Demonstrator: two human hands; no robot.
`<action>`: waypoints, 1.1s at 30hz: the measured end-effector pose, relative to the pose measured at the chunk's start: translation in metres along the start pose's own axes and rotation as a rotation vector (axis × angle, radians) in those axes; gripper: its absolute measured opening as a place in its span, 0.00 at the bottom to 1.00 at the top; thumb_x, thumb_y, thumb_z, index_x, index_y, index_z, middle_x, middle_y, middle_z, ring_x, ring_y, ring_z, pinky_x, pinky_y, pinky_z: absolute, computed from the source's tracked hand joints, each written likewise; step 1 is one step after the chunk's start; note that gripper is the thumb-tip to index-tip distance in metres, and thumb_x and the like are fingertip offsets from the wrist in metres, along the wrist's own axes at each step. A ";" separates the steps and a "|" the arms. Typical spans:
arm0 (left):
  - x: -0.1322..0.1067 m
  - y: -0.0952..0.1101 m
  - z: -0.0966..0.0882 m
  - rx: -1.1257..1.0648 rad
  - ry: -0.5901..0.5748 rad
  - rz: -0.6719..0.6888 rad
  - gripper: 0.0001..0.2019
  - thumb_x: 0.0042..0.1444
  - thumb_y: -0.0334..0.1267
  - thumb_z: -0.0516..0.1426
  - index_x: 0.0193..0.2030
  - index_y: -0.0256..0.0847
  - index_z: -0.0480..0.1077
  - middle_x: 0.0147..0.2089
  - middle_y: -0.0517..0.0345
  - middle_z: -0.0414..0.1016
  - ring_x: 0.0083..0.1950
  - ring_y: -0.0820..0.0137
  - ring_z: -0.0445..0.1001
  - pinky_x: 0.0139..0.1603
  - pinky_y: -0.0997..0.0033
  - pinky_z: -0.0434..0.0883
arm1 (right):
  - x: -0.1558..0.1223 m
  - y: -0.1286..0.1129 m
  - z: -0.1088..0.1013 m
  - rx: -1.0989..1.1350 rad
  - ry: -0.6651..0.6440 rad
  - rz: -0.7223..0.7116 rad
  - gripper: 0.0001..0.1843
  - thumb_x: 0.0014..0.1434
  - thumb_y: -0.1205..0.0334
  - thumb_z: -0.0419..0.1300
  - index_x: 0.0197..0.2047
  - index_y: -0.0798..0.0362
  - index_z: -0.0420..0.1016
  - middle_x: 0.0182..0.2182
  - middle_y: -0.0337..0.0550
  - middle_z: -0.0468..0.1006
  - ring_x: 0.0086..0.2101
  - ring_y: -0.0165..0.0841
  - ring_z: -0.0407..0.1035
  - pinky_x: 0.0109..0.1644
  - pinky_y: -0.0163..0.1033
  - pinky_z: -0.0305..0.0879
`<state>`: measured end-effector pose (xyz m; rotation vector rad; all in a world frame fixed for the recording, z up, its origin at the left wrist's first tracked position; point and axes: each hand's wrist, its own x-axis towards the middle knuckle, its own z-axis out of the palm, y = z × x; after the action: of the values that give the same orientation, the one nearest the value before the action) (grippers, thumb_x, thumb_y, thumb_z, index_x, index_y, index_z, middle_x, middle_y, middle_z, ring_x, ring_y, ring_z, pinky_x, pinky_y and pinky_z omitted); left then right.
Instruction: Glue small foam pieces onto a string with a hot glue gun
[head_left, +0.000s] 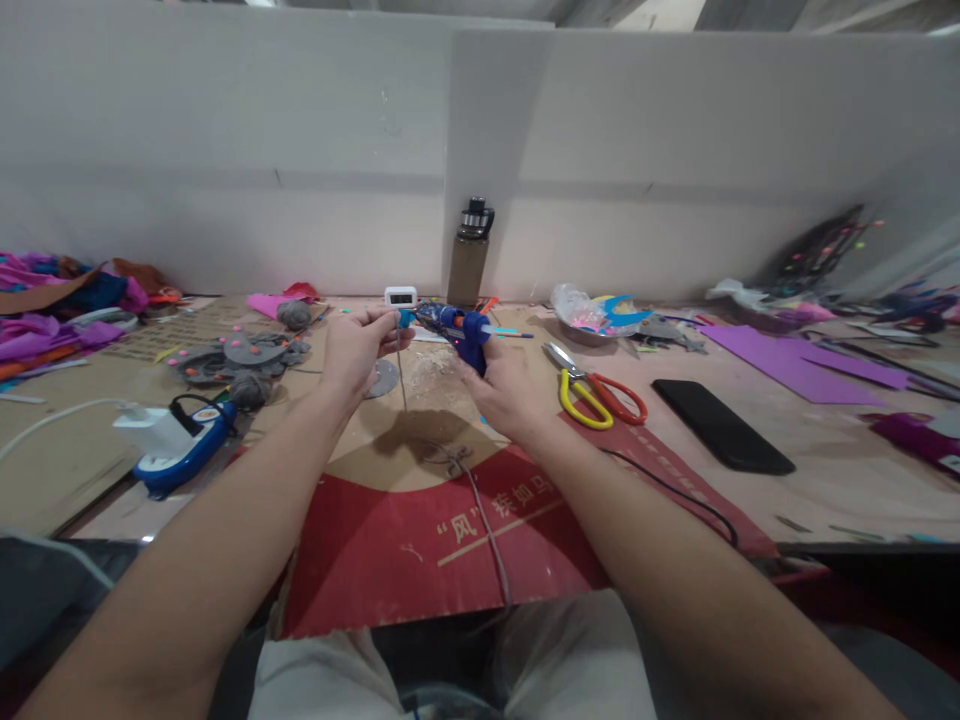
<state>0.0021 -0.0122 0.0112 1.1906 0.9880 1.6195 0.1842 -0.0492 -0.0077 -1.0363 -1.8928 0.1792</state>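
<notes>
My right hand (504, 385) is wrapped round the handle of a blue glue gun (466, 334), held above the cardboard sheet (420, 540). The gun's nozzle points left toward my left hand (358, 345). That hand is closed in a pinch on a thin grey wire (403, 375), which hangs down to the cardboard, with a small blue piece at its fingertips. The glue gun's black cord (675, 490) trails off to the right across the table.
Scissors with yellow and red handles (594, 392) and a black phone (721, 425) lie right of my hands. A bottle (469, 255) and small white timer (400, 296) stand behind. Grey felt pieces (240, 358), a power strip (176, 445), purple sheets (802, 358) and coloured scraps surround.
</notes>
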 end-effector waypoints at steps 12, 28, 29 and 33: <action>-0.001 -0.003 0.002 0.025 -0.029 0.017 0.07 0.44 0.36 0.62 0.28 0.34 0.70 0.25 0.56 0.74 0.27 0.73 0.75 0.31 0.73 0.72 | -0.002 -0.005 -0.001 0.014 -0.016 -0.006 0.19 0.59 0.56 0.51 0.53 0.51 0.63 0.38 0.49 0.76 0.36 0.39 0.69 0.37 0.43 0.64; 0.000 -0.004 0.001 0.016 -0.038 0.016 0.08 0.43 0.36 0.63 0.28 0.33 0.70 0.25 0.56 0.74 0.27 0.73 0.75 0.31 0.73 0.72 | -0.001 -0.002 0.001 0.014 -0.013 -0.027 0.18 0.59 0.57 0.50 0.52 0.52 0.63 0.39 0.49 0.76 0.37 0.38 0.70 0.39 0.42 0.65; 0.000 -0.004 0.001 0.018 -0.032 0.017 0.08 0.43 0.35 0.62 0.29 0.33 0.70 0.25 0.56 0.74 0.26 0.73 0.75 0.32 0.72 0.72 | -0.001 -0.002 0.001 0.009 -0.013 -0.023 0.18 0.59 0.57 0.50 0.52 0.52 0.63 0.39 0.49 0.76 0.37 0.38 0.70 0.38 0.42 0.64; 0.000 -0.001 -0.001 0.020 -0.016 0.016 0.08 0.44 0.36 0.62 0.29 0.33 0.69 0.25 0.56 0.73 0.27 0.72 0.75 0.32 0.72 0.72 | -0.001 -0.002 0.000 -0.005 -0.011 -0.009 0.18 0.58 0.57 0.51 0.51 0.53 0.64 0.37 0.49 0.76 0.36 0.38 0.70 0.38 0.42 0.64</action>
<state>0.0015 -0.0114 0.0101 1.2263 0.9886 1.6137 0.1832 -0.0510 -0.0079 -1.0317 -1.9086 0.1748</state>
